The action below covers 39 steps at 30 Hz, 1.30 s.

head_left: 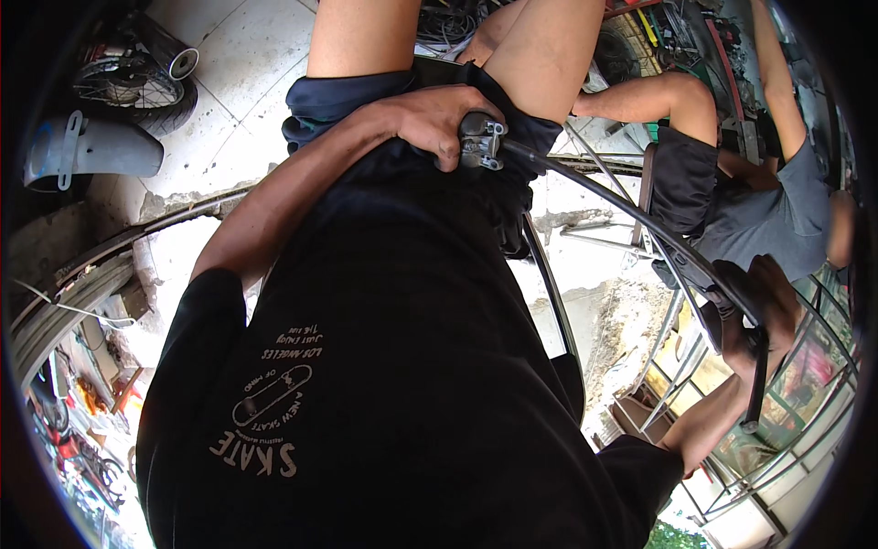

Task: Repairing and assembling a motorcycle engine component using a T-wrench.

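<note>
My left hand [430, 119] rests at my lap, closed round a rounded dark and silver metal part [480, 142] with small lugs on its side. From that part a long black rod [631, 206] runs out to the right, its near end meeting the metal. Far out at the right, my right hand [773, 316] is closed round the other end of the rod, beside a black crosswise handle [757, 375] that points downward. Shadow and the picture's bent rim hide some of those fingers. The exact kind of the metal part cannot be made out.
Another person in a grey shirt [759, 224] sits close on the right, an arm raised. A spoked wheel with tyre [137, 91] and a grey curved fender [110, 151] lie at the upper left. Thin metal frame bars [549, 284] stand beside me. Tools [649, 27] fill the upper right.
</note>
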{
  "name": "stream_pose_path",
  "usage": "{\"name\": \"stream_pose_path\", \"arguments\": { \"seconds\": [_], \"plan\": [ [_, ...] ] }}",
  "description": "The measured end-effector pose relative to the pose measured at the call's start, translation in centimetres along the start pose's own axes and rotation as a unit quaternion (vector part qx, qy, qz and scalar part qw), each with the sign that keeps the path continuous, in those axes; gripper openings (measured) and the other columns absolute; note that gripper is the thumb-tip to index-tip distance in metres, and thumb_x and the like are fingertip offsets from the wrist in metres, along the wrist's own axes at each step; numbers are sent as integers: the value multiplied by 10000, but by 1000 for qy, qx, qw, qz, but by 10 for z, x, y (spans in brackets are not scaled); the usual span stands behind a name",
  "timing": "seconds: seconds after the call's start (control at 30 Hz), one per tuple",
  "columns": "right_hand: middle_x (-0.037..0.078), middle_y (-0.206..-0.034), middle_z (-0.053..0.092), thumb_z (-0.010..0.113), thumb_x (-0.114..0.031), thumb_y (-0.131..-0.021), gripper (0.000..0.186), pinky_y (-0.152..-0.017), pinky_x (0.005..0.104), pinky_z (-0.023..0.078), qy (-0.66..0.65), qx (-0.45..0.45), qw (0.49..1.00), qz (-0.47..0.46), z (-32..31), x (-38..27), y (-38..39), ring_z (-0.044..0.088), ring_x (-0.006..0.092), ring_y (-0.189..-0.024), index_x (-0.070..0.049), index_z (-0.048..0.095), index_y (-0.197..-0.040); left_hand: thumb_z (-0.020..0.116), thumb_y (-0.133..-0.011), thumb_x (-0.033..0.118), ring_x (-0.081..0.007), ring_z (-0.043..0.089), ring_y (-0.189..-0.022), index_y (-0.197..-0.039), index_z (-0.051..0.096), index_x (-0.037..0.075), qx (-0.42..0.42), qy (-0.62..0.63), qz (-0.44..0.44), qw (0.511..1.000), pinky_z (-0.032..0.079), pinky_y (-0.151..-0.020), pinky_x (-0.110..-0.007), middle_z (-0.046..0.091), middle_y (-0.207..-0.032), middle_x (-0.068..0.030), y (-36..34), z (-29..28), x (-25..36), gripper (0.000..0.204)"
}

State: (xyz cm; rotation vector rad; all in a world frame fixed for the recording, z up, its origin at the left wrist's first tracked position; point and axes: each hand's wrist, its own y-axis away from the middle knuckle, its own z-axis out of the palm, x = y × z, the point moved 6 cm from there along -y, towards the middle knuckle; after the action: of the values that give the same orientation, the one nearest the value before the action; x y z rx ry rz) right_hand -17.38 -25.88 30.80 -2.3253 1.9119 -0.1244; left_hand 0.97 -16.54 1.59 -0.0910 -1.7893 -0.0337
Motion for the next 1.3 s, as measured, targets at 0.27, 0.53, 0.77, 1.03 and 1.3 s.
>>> {"name": "stream_pose_path", "arguments": {
  "seconds": [0.27, 0.53, 0.77, 1.03, 1.3],
  "plan": [
    [113, -738, 651, 725, 10, -630, 233, -591, 307, 465, -1, -66, 997, -45, 8, -12, -16, 609, 253, -618, -8, 653, -851, 667, -365, 16, -172, 558, -721, -930, 586, -16, -15, -75, 15, 997, 472, -673, -294, 601, -786, -78, -8, 1, 2, 572],
    [127, -720, 619, 708, -56, -667, 125, -627, 300, 438, -56, -118, 990, 44, 34, 31, 3, 592, 249, -689, 8, 643, -753, 670, -376, 34, -178, 578, -796, -965, 582, -10, -18, -104, 23, 994, 476, -743, -280, 619, -847, -83, -8, -1, 0, 597],
    [108, -630, 605, 718, -41, -715, 123, -509, 246, 447, -170, 39, 976, 127, 40, 57, 12, 602, 172, -563, 32, 619, -704, 685, -387, 60, -200, 596, -848, -993, 575, -2, -19, -88, -15, 996, 472, -796, -296, 625, -900, -103, -4, -2, 1, 619],
    [94, -659, 534, 672, -47, -733, 124, -552, 283, 373, -107, -63, 979, 164, 60, 61, 39, 505, 184, -582, 22, 569, -735, 708, -414, 80, -279, 609, -865, -973, 594, 21, -5, -214, -37, 976, 482, -801, -334, 635, -906, -124, -4, 3, 11, 574],
    [84, -498, 361, 608, -62, -787, 274, -434, 318, 239, -163, -8, 970, 182, 79, 53, 67, 357, 169, -420, 30, 443, -588, 687, -486, 113, -291, 619, -904, -1074, 609, 64, 27, -314, -93, 945, 491, -840, -356, 654, -922, -137, 2, 4, 16, 596]
  ]
}}
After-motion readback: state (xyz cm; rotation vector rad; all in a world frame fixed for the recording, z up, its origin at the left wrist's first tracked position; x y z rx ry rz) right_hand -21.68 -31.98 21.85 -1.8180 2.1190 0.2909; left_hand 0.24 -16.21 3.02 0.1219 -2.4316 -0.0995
